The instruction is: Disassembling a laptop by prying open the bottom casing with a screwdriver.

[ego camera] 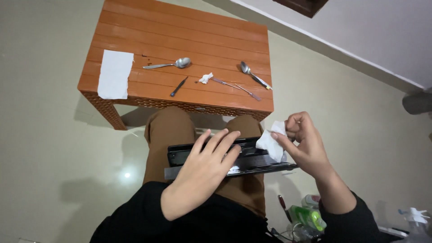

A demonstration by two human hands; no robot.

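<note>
A flat black device (180,155) lies across my lap, over brown trousers. My left hand (202,173) rests flat on top of it, fingers spread, pressing it down. My right hand (306,144) pinches a crumpled white tissue (270,141) against the device's right end. The middle of the device is hidden under my left hand.
An orange slatted table (180,27) stands ahead with a white paper sheet (114,74), two spoons (173,64) (252,74), a small black tool (178,86), a thin screwdriver (236,87) and a tissue scrap (206,78). Green-and-white items (308,218) and a spray bottle (416,220) sit on the floor at right.
</note>
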